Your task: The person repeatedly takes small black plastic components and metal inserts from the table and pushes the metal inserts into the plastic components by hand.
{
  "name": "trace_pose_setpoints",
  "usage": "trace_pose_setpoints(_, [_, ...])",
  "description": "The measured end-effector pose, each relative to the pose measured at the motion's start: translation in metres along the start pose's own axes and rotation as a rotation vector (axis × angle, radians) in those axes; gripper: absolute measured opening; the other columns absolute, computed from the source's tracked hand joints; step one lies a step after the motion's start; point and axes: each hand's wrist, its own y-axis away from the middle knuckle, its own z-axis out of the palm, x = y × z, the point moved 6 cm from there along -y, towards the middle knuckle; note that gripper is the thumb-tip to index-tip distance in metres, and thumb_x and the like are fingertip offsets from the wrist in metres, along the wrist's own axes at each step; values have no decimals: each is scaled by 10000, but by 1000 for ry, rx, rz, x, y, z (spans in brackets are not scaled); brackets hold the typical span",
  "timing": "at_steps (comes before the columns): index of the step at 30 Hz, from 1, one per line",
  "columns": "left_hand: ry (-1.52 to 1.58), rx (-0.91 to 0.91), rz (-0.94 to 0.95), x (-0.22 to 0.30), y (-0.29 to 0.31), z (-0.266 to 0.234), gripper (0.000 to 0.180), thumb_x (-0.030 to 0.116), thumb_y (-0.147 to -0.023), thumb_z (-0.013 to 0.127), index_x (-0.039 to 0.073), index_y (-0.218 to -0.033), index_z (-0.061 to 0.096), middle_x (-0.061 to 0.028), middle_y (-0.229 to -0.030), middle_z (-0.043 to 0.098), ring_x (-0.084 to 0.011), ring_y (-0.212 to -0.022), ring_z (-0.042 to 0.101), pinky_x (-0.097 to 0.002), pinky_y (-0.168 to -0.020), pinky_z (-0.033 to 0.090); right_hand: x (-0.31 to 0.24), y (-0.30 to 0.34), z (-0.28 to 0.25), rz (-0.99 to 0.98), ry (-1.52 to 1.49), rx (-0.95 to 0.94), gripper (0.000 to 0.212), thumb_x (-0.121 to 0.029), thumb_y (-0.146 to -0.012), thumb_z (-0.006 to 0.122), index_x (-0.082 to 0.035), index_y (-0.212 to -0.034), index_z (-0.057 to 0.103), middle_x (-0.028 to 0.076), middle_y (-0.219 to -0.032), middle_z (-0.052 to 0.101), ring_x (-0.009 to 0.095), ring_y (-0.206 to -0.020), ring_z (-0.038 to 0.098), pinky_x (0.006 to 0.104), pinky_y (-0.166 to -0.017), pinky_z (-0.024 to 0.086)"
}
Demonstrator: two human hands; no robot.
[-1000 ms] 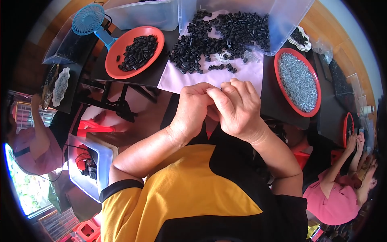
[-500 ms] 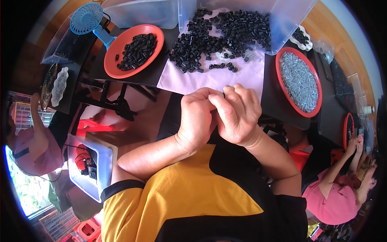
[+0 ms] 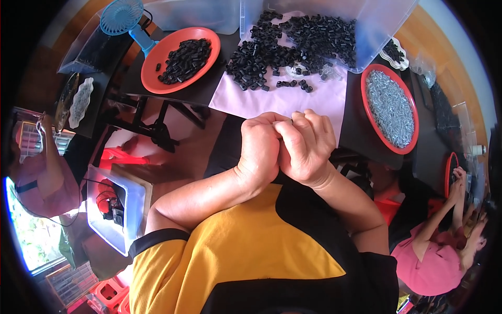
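Note:
My left hand [image 3: 260,152] and my right hand [image 3: 307,152] meet in front of my chest, just short of the table edge. Both are closed, thumbs and fingertips pressed together. A tiny dark spot shows between the fingertips; whatever they hold is otherwise hidden. Beyond them a pink cloth [image 3: 225,97] lies under a heap of small black cylindrical parts [image 3: 251,57], which reaches back into a clear plastic bin [image 3: 379,36]. To the right, a red tray [image 3: 365,89] is full of small silvery metal pieces [image 3: 389,107].
At the left, a red dish [image 3: 151,78] holds more black parts [image 3: 185,60], beside a blue fan [image 3: 121,18]. A scalloped white tray [image 3: 393,54] stands far right. A plastic tub [image 3: 136,209] is low left. Co-workers in pink sit on both sides [image 3: 426,264].
The view has shifted slightly, so the table things sit a little to the right. My hands remain pressed together, with only a slight change in the fingers.

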Motion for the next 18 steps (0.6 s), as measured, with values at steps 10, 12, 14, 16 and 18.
trace_pose_setpoints(10, [-22, -171, 1, 11, -1, 7, 105, 25, -958, 599, -65, -982, 650, -102, -852, 677, -149, -709, 649, -257, -625, 528, 18, -5, -15, 114, -189, -2, 385, 46, -705, 631, -13, -1085, 646, 144, -963, 658, 343, -861, 651, 406, -712, 495])
trace_pose_setpoints(12, [28, -160, 11, 9, -2, 5, 122, 56, -978, 612, -60, -957, 645, -101, -785, 674, -138, -634, 629, -248, -535, 511, 22, -7, -19, 147, -271, -34, 341, 60, -733, 613, -3, -1066, 657, 145, -970, 669, 347, -873, 654, 418, -746, 510])
trace_pose_setpoints(14, [-17, -268, 52, 8, -5, 5, 132, 66, -992, 598, -57, -963, 633, -103, -769, 668, -148, -624, 634, -247, -518, 513, 27, -13, -21, 204, -344, -39, 262, 85, -768, 598, 1, -1004, 676, 139, -923, 680, 322, -846, 664, 405, -752, 529])
trace_pose_setpoints(16, [-43, -277, 60, 5, -7, 4, 128, 67, -996, 589, -52, -967, 630, -98, -763, 665, -147, -622, 634, -247, -515, 511, 35, -14, -20, 350, -418, -65, 241, 112, -776, 592, -5, -966, 681, 123, -875, 683, 298, -808, 669, 373, -710, 533])
trace_pose_setpoints(18, [-70, -285, 69, 4, -9, 4, 126, 67, -1001, 581, -46, -972, 627, -93, -756, 662, -147, -620, 634, -247, -512, 508, 38, -17, -19, 400, -451, -61, 240, 144, -788, 572, -9, -937, 681, 105, -840, 685, 247, -744, 671, 332, -653, 529])
